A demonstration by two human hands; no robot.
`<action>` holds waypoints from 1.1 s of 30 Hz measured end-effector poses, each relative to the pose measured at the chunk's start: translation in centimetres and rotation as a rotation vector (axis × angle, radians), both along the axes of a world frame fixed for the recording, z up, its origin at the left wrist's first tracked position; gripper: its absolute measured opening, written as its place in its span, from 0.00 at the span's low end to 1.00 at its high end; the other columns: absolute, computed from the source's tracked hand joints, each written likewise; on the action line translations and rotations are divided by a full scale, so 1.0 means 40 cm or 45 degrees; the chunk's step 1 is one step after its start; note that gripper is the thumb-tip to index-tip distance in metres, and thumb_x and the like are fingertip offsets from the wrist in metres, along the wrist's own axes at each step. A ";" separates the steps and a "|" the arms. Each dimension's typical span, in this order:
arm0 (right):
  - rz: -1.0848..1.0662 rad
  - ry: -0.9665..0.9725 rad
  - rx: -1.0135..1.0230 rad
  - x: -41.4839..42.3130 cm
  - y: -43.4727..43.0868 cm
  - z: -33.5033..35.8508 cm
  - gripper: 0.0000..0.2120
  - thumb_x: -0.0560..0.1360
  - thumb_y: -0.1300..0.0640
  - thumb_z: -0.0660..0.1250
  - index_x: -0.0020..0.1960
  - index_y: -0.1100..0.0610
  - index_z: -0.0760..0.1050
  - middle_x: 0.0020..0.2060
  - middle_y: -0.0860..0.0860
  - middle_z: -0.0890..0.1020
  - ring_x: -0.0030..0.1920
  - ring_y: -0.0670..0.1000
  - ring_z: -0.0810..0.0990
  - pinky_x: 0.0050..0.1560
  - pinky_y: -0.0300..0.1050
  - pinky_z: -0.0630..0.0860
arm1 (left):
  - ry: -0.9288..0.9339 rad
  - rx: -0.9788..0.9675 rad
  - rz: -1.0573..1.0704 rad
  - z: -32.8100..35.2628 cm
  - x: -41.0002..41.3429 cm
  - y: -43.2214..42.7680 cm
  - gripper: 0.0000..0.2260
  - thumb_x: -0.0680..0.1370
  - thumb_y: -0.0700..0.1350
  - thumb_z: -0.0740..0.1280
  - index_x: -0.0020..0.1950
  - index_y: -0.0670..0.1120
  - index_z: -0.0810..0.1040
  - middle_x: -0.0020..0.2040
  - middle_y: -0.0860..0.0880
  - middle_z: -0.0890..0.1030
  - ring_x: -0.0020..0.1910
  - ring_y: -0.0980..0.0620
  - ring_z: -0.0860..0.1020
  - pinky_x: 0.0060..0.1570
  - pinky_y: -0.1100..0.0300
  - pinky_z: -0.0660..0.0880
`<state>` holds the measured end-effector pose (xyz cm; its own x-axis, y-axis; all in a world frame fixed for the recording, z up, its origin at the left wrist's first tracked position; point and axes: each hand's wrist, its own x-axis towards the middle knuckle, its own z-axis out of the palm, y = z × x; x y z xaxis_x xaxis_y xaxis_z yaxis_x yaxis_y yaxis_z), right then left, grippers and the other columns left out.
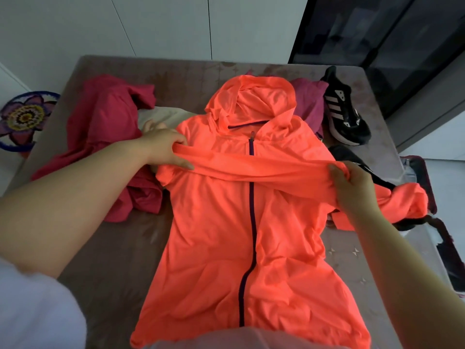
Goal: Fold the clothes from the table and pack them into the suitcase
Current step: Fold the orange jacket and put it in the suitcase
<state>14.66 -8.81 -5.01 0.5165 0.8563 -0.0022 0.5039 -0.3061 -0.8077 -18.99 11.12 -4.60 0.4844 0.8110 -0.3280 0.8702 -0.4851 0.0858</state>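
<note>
A bright orange hooded jacket [226, 235] with a dark zip lies front-up on the brown table [105, 260], hood toward the far edge. One sleeve is stretched flat across its chest from left to right. My left hand [163, 147] pinches that sleeve at the jacket's left shoulder. My right hand [352, 187] grips the sleeve's far end at the jacket's right side. The suitcase [422, 182], dark red, shows only as an edge beyond the table's right side.
A crumpled crimson garment [105, 127] lies left of the jacket, a beige piece [161, 114] beside it. A magenta garment [309, 102] and a black striped sneaker [344, 109] sit at the far right. A second dark shoe [349, 154] lies behind my right hand.
</note>
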 end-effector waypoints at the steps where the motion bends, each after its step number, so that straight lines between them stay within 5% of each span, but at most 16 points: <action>1: -0.014 0.055 -0.017 0.008 -0.002 0.004 0.12 0.78 0.55 0.63 0.44 0.65 0.74 0.32 0.52 0.72 0.34 0.50 0.69 0.32 0.34 0.65 | 0.005 0.000 0.006 0.003 0.000 0.003 0.20 0.65 0.66 0.70 0.49 0.56 0.76 0.49 0.57 0.71 0.61 0.48 0.65 0.69 0.52 0.48; 4: -0.002 0.211 -0.098 0.022 -0.005 0.009 0.08 0.80 0.56 0.61 0.47 0.58 0.75 0.36 0.50 0.75 0.39 0.49 0.71 0.41 0.43 0.69 | -0.096 -0.051 -0.006 0.003 -0.006 0.021 0.12 0.70 0.63 0.68 0.36 0.56 0.72 0.40 0.57 0.73 0.54 0.49 0.68 0.66 0.52 0.58; 6: -0.035 0.242 -0.099 0.025 -0.005 0.012 0.09 0.81 0.56 0.59 0.51 0.60 0.76 0.40 0.53 0.75 0.41 0.49 0.72 0.43 0.44 0.69 | -0.301 -0.179 -0.011 0.007 -0.006 0.025 0.11 0.74 0.54 0.68 0.35 0.55 0.69 0.34 0.55 0.72 0.46 0.50 0.73 0.54 0.57 0.68; 8: -0.082 0.224 -0.076 0.029 -0.002 0.011 0.09 0.81 0.55 0.59 0.52 0.58 0.75 0.39 0.51 0.75 0.37 0.46 0.72 0.39 0.37 0.70 | -0.573 -0.356 0.088 0.015 -0.004 0.018 0.11 0.76 0.45 0.67 0.36 0.50 0.70 0.31 0.53 0.71 0.33 0.57 0.71 0.37 0.64 0.67; 10: -0.143 0.197 -0.061 0.035 0.003 0.009 0.08 0.81 0.54 0.59 0.49 0.56 0.74 0.36 0.48 0.74 0.35 0.42 0.70 0.29 0.28 0.67 | -0.675 -0.369 0.162 0.023 -0.009 0.014 0.09 0.76 0.43 0.67 0.37 0.47 0.71 0.30 0.52 0.72 0.28 0.63 0.68 0.36 0.63 0.64; 13: -0.181 0.197 -0.056 0.044 0.012 -0.001 0.10 0.79 0.52 0.63 0.46 0.57 0.75 0.35 0.52 0.75 0.35 0.48 0.71 0.32 0.33 0.69 | -0.503 -0.002 0.159 0.025 -0.036 0.024 0.09 0.76 0.49 0.67 0.41 0.44 0.76 0.34 0.51 0.75 0.41 0.55 0.72 0.51 0.60 0.63; 16: -0.170 0.152 -0.101 0.049 0.028 -0.013 0.09 0.77 0.52 0.66 0.49 0.58 0.79 0.40 0.54 0.78 0.40 0.50 0.74 0.39 0.41 0.70 | -0.322 0.332 0.216 0.029 -0.064 0.034 0.14 0.76 0.54 0.66 0.45 0.43 0.78 0.41 0.47 0.76 0.56 0.45 0.73 0.71 0.48 0.43; 20: -0.189 0.057 -0.098 0.047 0.062 -0.035 0.10 0.77 0.55 0.65 0.52 0.61 0.80 0.40 0.56 0.80 0.34 0.49 0.74 0.34 0.40 0.70 | -0.183 0.466 0.303 0.020 -0.052 0.023 0.18 0.74 0.56 0.67 0.55 0.44 0.79 0.50 0.40 0.79 0.62 0.43 0.68 0.70 0.43 0.38; 26: -0.215 -0.191 -0.087 0.056 0.077 -0.059 0.10 0.78 0.59 0.62 0.55 0.62 0.78 0.47 0.56 0.80 0.44 0.51 0.73 0.43 0.40 0.64 | -0.158 0.541 0.324 -0.028 0.026 -0.043 0.20 0.75 0.45 0.67 0.67 0.46 0.70 0.66 0.42 0.70 0.69 0.40 0.62 0.70 0.38 0.43; 30: -0.067 -0.367 -0.023 0.043 0.052 -0.069 0.12 0.77 0.59 0.64 0.58 0.62 0.76 0.57 0.61 0.75 0.54 0.59 0.74 0.52 0.46 0.68 | -0.254 0.421 -0.018 -0.090 0.072 -0.151 0.23 0.77 0.52 0.59 0.73 0.50 0.66 0.72 0.46 0.66 0.71 0.42 0.61 0.70 0.40 0.44; 33: 0.299 -0.708 0.010 0.009 0.021 -0.087 0.15 0.75 0.54 0.62 0.59 0.59 0.77 0.56 0.61 0.76 0.56 0.64 0.74 0.59 0.57 0.68 | -0.144 0.270 -0.183 -0.126 0.098 -0.237 0.29 0.76 0.61 0.45 0.76 0.55 0.56 0.77 0.49 0.58 0.75 0.45 0.53 0.69 0.44 0.34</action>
<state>15.03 -7.98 -8.51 0.2353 0.9466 0.2205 0.9048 -0.1306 -0.4053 -15.08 1.66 -9.65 0.6237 0.7758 -0.0954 0.7816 -0.6207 0.0622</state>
